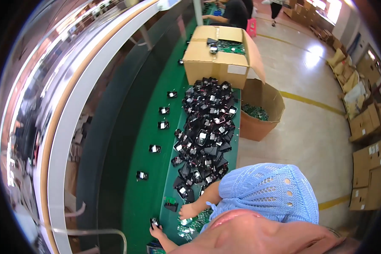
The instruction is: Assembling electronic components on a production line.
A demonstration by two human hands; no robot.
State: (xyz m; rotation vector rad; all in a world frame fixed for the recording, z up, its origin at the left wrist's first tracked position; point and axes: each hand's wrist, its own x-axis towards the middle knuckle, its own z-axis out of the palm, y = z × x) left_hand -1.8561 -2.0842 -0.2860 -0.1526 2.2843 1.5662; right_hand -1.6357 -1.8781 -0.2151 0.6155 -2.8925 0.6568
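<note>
My left hand (156, 233), at the lower edge beside the green belt, is closed round a small black plastic casing (155, 222). My right hand (188, 211) reaches in from a blue knitted sleeve, its fingers curled; whatever they hold is too small to make out. Just below it lies a heap of green circuit boards (203, 218), some with shiny parts. Left of that hand, a black casing piece (170, 207) lies beside a small green board (170, 200). A large pile of black casings (207, 127) with wires and white labels stretches away along the table.
Several casings (155, 148) lie spaced out on the green belt (135, 199). A cardboard box (216, 70) of circuit boards stands beyond the pile; another open carton (258, 131) sits on the floor. A thin pale tube (93, 231) curves at lower left. Others are farther off.
</note>
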